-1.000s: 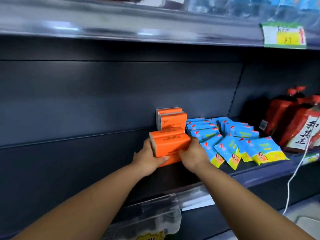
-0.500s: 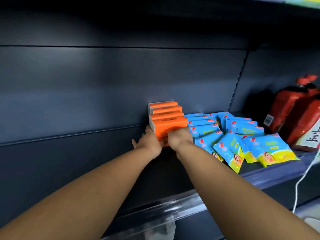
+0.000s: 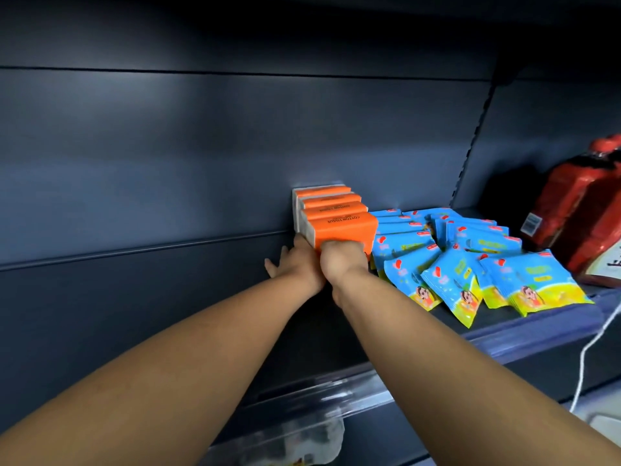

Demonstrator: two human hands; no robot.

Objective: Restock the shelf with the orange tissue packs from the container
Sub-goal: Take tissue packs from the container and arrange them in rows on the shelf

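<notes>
Several orange tissue packs (image 3: 336, 216) stand in a row front to back on the dark shelf (image 3: 524, 334), against the back wall. My right hand (image 3: 342, 264) is curled into a fist and presses its knuckles against the front face of the nearest pack. Just left of it, my left hand (image 3: 290, 264) has its thumb at that pack's left side and its fingers stretched out over the shelf. The container is out of view.
Blue and yellow sachets (image 3: 470, 267) lie fanned out right beside the orange row. Red wrapped bottles (image 3: 578, 210) stand at the far right. A white cable (image 3: 591, 341) hangs past the shelf edge. A clear plastic rail (image 3: 336, 398) runs along the front.
The front orange pack has gone from the shelf's front back against the row. Both hands followed it inward, and the left hand's fingers opened off the pack.
</notes>
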